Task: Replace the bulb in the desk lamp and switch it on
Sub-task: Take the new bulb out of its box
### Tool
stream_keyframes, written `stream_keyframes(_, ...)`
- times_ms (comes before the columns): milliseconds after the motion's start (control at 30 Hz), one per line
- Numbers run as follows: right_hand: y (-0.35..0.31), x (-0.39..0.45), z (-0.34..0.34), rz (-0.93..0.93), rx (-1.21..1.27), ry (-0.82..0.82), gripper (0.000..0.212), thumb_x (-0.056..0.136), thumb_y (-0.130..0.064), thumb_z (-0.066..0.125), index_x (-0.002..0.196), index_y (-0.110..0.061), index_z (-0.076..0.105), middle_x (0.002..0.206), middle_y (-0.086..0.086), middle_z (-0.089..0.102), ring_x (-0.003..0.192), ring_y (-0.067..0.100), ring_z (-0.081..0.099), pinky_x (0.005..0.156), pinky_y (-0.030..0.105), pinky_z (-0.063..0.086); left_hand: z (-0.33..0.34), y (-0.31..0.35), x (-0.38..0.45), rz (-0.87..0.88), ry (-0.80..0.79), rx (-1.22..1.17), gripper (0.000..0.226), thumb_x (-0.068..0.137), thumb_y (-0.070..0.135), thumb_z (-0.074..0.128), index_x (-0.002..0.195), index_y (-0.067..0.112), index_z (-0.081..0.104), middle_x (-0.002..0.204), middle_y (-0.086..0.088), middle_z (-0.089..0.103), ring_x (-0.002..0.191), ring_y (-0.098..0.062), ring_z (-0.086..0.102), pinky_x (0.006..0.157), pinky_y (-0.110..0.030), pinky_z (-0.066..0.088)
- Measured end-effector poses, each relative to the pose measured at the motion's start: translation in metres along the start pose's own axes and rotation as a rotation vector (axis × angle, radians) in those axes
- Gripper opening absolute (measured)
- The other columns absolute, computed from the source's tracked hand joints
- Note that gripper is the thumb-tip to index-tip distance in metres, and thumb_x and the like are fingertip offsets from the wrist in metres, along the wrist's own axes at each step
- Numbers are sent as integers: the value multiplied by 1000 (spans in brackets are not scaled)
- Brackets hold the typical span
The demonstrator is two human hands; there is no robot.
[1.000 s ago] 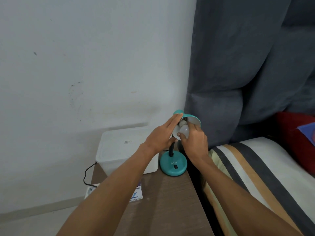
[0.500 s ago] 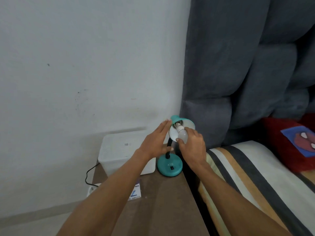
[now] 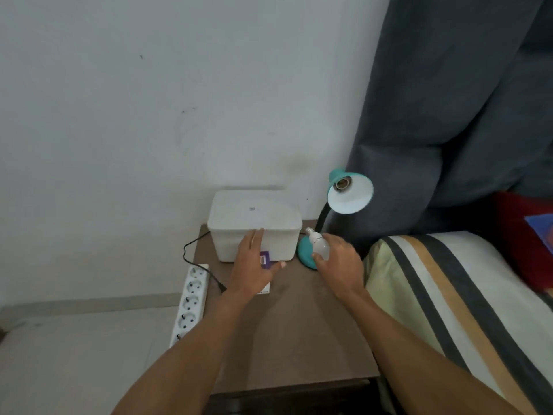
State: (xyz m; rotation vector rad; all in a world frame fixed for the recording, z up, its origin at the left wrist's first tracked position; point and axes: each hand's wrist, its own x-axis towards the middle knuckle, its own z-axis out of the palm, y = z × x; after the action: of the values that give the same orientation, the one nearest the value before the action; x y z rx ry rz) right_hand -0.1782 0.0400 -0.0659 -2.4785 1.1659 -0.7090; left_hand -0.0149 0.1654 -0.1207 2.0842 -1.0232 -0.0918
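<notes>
The teal desk lamp [image 3: 350, 191] stands at the back right of the brown bedside table [image 3: 299, 333], its shade tilted toward me with the socket bare. My right hand [image 3: 339, 265] grips a white bulb [image 3: 319, 246], screw cap pointing up-left, low over the lamp's teal base [image 3: 305, 256]. My left hand [image 3: 254, 265] lies with straight fingers over a small purple-and-white bulb box [image 3: 264, 262] in front of the white container; most of the box is hidden under the hand.
A white lidded plastic container [image 3: 254, 223] sits at the table's back. A white power strip [image 3: 191, 304] with a black cable [image 3: 191, 253] hangs at the left edge. A grey padded headboard [image 3: 449, 115] and striped bedding [image 3: 449, 295] lie on the right.
The bulb has come out of the lamp socket and my right hand has lowered it to the base. My left hand left the shade and dropped onto the box on the table.
</notes>
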Motion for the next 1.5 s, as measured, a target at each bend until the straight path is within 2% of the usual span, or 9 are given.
stream_keyframes(267, 11, -29, 64, 103, -17, -188, 48, 87, -28, 70, 133, -18, 58, 129, 4, 63, 117, 21, 56, 100, 35, 46, 21, -31, -14, -159, -45, -181, 113, 72, 47, 87, 159, 14, 23, 163, -6, 28, 149, -23, 28, 118, -37, 31)
stream_keyframes(467, 8, -28, 94, 168, -13, -261, 50, 86, -30, 71, 133, -20, 58, 123, 5, 67, 109, 21, 63, 91, 37, 55, 30, -41, -9, -159, -5, -243, 108, 72, 33, 91, 157, 9, 29, 158, -10, 36, 145, -23, 35, 118, -33, 33)
stream_keyframes(700, 12, -20, 103, 146, -42, -276, 52, 87, -29, 71, 135, -18, 55, 127, 7, 63, 113, 24, 59, 93, 37, 51, 36, -53, -14, -153, 21, -286, 106, 67, 43, 93, 152, 11, 38, 143, -5, 51, 131, -14, 48, 108, -28, 44)
stream_keyframes(800, 13, -14, 101, 103, -49, -288, 55, 84, -30, 73, 133, -15, 57, 127, 8, 63, 117, 25, 56, 97, 40, 50, 37, -55, -16, -154, 17, -296, 108, 66, 44, 92, 153, 12, 36, 145, -4, 51, 133, -15, 48, 109, -28, 43)
stream_keyframes(967, -9, 7, 85, -84, 79, -145, 44, 92, -35, 66, 131, -15, 61, 129, 5, 65, 120, 21, 56, 99, 37, 47, 33, -58, -14, -134, 6, -309, 112, 66, 45, 93, 154, 13, 33, 147, -4, 50, 136, -18, 48, 111, -37, 46)
stream_keyframes(1100, -37, 27, 76, -302, 145, -285, 44, 90, -31, 70, 131, -18, 62, 132, 3, 64, 117, 19, 60, 95, 38, 53, 33, -66, -12, -96, 2, -287, 112, 65, 46, 93, 154, 13, 34, 142, -5, 55, 130, -19, 55, 105, -41, 51)
stream_keyframes(1233, -49, 36, 81, -468, -5, -471, 36, 93, -25, 65, 129, -21, 65, 140, 7, 58, 125, 25, 55, 95, 42, 52, 31, -67, -12, -102, -8, -289, 109, 68, 34, 94, 155, 11, 33, 143, -8, 55, 127, -19, 56, 103, -31, 51)
stream_keyframes(1367, -48, 36, 82, -564, -64, -511, 35, 94, -25, 65, 127, -15, 66, 123, 6, 67, 109, 24, 63, 84, 39, 57, 32, -68, -13, -110, -38, -292, 109, 70, 29, 92, 157, 11, 28, 145, -10, 52, 127, -20, 55, 98, -19, 45)
stream_keyframes(1500, -49, 40, 80, -603, -113, -545, 34, 93, -25, 65, 125, -16, 67, 118, 5, 70, 102, 26, 65, 81, 41, 56, 33, -70, -14, -93, -43, -292, 110, 73, 30, 91, 159, 12, 24, 144, -10, 52, 125, -19, 57, 100, -26, 50)
